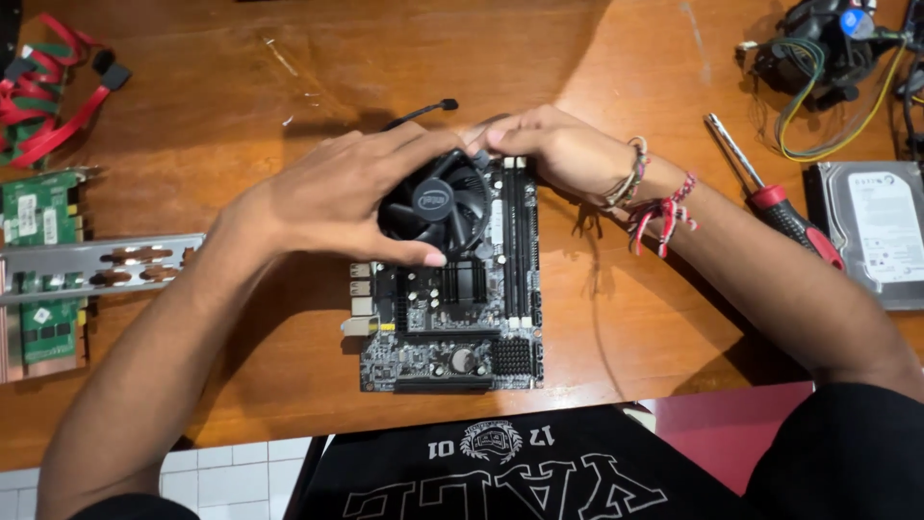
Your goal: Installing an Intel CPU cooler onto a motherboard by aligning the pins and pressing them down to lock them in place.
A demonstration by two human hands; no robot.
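A black computer mainboard (452,332) lies flat on the wooden table (212,87) in front of me. A round black cooler fan (438,202) sits on its upper part. My left hand (337,193) wraps around the fan's left side, thumb along its lower rim. My right hand (553,144) presses on the fan's top right edge and the board's far corner. Bracelets and red threads circle my right wrist. A thin black cable with a plug (423,111) sticks out behind the fan.
A red-handled screwdriver (775,197) lies right of my right arm, a hard drive (876,231) beyond it, another cooler with wires (818,48) at the far right corner. Green circuit cards (38,207), a metal port plate (96,265) and red flat cables (48,87) lie at the left.
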